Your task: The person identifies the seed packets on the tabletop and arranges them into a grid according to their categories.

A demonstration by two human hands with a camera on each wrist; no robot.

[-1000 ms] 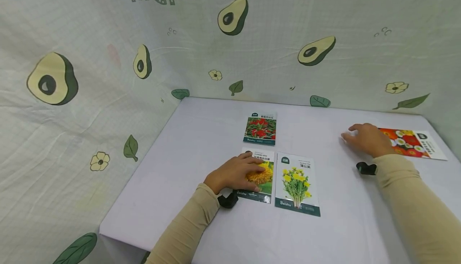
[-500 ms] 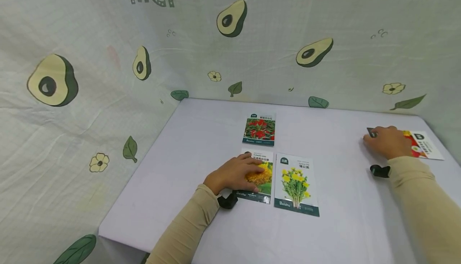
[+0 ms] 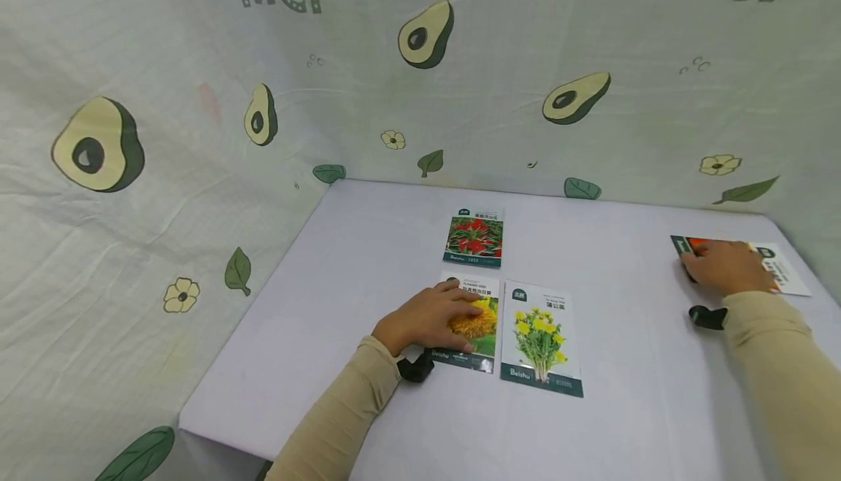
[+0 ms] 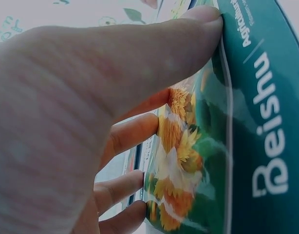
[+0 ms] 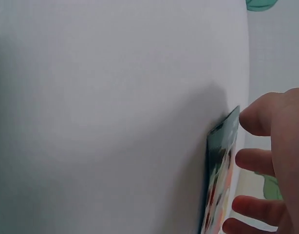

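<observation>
My left hand (image 3: 430, 317) lies with spread fingers on a sunflower seed packet (image 3: 485, 320), covering part of its picture. The left wrist view has the thumb (image 4: 188, 41) and fingertips on that packet's glossy face. Far to the right, my right hand (image 3: 726, 266) is over a seed packet with red and white flowers (image 3: 782, 266), hiding its middle. Seen from the right wrist, the fingertips are right at the face of this packet (image 5: 220, 170), which shows nearly edge-on. Beside the sunflower packet lies a yellow dandelion packet (image 3: 541, 339).
A packet with red flowers (image 3: 474, 236) lies behind the sunflower one. All rest on a white-covered table (image 3: 631, 393). A cloth (image 3: 493, 123) printed with avocados hangs along the table's back and left sides.
My right hand has moved right, from beside the red and white flower packet onto it, uncovering its dark left end. The left hand has stayed on the sunflower packet.
</observation>
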